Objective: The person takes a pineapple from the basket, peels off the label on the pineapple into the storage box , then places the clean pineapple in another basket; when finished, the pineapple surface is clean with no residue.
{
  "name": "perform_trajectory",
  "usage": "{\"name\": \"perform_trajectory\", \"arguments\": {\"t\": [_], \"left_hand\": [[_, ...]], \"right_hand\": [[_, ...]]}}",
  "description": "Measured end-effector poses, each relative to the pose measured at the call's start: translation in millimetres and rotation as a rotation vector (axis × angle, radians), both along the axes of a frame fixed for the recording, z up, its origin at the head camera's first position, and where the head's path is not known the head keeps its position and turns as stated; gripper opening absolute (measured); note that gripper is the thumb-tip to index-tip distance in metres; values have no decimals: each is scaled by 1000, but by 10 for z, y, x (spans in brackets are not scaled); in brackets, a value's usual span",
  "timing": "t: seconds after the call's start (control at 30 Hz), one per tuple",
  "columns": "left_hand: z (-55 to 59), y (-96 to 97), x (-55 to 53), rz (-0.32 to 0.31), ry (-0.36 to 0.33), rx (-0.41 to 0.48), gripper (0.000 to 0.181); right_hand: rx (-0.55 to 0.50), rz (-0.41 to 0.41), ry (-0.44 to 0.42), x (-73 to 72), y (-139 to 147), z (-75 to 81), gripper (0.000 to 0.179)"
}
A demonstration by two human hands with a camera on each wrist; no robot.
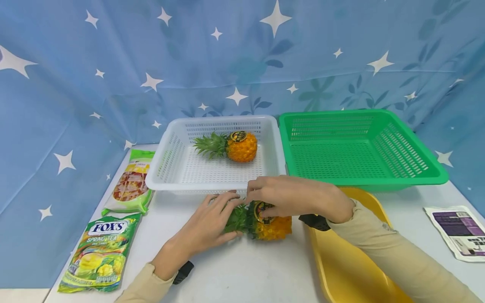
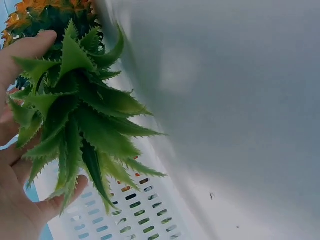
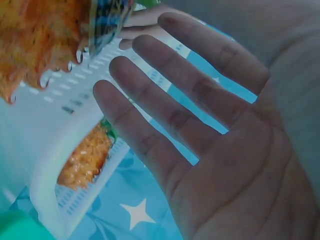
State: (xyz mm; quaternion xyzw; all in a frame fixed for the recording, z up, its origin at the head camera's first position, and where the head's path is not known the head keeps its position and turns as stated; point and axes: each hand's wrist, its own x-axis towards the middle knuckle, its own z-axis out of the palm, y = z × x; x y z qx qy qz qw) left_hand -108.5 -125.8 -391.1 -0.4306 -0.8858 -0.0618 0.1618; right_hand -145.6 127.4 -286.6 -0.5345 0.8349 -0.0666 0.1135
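Note:
A small orange pineapple (image 1: 273, 230) with a round black label lies sideways on the white table, in front of the white basket (image 1: 212, 186). My left hand (image 1: 206, 225) holds its green crown, thumb on the near side and fingers on the far side. The left wrist view shows the spiky leaves (image 2: 80, 115) between thumb and fingers. Over the orange end is my right hand (image 1: 291, 195), with its thumb near the label. In the right wrist view, its fingers are straight and spread beside the fruit. Inside the white basket sits another pineapple (image 1: 242, 149).
To the right of the white basket stands a green basket (image 1: 417, 181). A yellow bin (image 1: 341, 256) lies under my right forearm. Two snack bags, one green and red (image 1: 130, 185) and one Fox's candy (image 1: 100, 252), are at the left. A purple-and-white packet (image 1: 460, 231) lies far right.

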Motion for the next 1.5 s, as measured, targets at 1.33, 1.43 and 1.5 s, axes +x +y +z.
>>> {"name": "perform_trajectory", "arguments": {"t": [1.33,1.43,1.5], "left_hand": [[-55,15,74,41,-257,112,65],[-26,-1,65,30,-286,108,69],[-9,-13,56,24,-306,109,70]], "right_hand": [[26,19,60,74,-58,-61,19],[10,22,65,76,-56,-51,22],[-5,27,77,76,-49,-39,21]]}}
